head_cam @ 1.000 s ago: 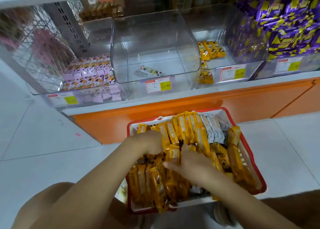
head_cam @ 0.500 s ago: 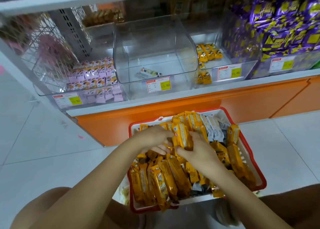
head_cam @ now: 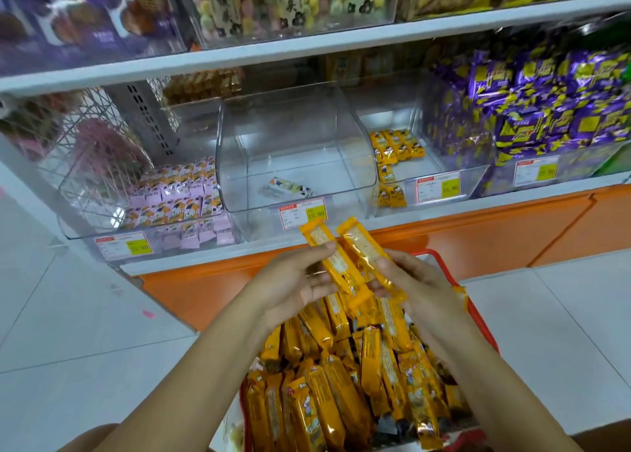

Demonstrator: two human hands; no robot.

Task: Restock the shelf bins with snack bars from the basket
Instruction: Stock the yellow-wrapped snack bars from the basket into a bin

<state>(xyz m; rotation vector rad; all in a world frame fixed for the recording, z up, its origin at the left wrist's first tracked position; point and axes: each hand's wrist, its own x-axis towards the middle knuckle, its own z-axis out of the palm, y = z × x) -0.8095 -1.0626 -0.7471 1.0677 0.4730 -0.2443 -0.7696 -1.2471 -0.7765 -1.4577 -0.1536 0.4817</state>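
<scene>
My left hand (head_cam: pixel 293 281) grips a small bunch of yellow snack bars (head_cam: pixel 333 263) lifted above the red basket (head_cam: pixel 478 318). My right hand (head_cam: pixel 409 281) holds the same bunch from the right, thumb on the right-hand bar (head_cam: pixel 367 251). The basket on the floor below is packed with several more yellow bars (head_cam: pixel 341 390). Straight ahead on the bottom shelf, a clear bin (head_cam: pixel 290 137) holds a single white bar (head_cam: pixel 286 188). The clear bin to its right (head_cam: pixel 440 175) contains several small yellow packs (head_cam: pixel 396 147).
A bin of pink and white packs (head_cam: pixel 177 195) sits at the left and purple bags (head_cam: pixel 546 110) fill the right bin. An orange base (head_cam: pixel 478 233) runs under the shelf. Upper shelves carry boxed and bagged snacks. Pale floor tiles (head_cam: pixel 68 315) surround the basket.
Both hands have risen out of the basket holding yellow bars, from digging among the pile to above its far rim. The view has tilted up, showing an upper shelf.
</scene>
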